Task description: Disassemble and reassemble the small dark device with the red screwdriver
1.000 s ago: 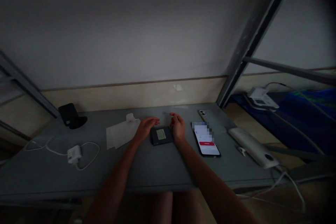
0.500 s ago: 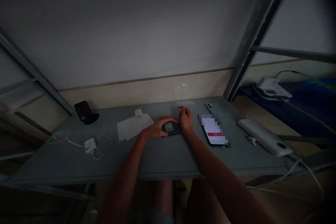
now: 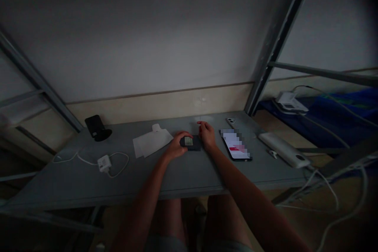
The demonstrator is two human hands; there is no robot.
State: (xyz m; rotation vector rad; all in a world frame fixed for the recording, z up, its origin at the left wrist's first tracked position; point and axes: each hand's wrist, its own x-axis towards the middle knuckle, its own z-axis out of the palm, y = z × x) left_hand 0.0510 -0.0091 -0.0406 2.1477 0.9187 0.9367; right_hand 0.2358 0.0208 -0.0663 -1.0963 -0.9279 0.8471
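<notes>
On the grey desk, my left hand (image 3: 177,145) is closed around the left end of a dark, flat, wallet-like case (image 3: 194,144), thumb at the near edge and fingers at the far one. A pale greenish patch shows on the case beside my fingers. My right hand (image 3: 208,136) rests on its side just right of the case, fingers curled in and the index finger partly stretched to the left. Nothing shows in it, though its palm is partly hidden. White paper sheets (image 3: 155,141) lie left of my left hand. A lit phone (image 3: 235,145) lies to the right of my right hand.
A black stand (image 3: 97,127) is at the back left, with a white charger (image 3: 104,163) and its cable nearer. On the right are a long silvery object (image 3: 283,149), a small white item (image 3: 272,154) and another phone (image 3: 231,121). Metal posts (image 3: 273,55) flank the desk (image 3: 189,181).
The view has shifted slightly, bringing the right-side things leftward. My right hand sits a little farther from the case, and more of its right end shows. My left hand keeps its grip.
</notes>
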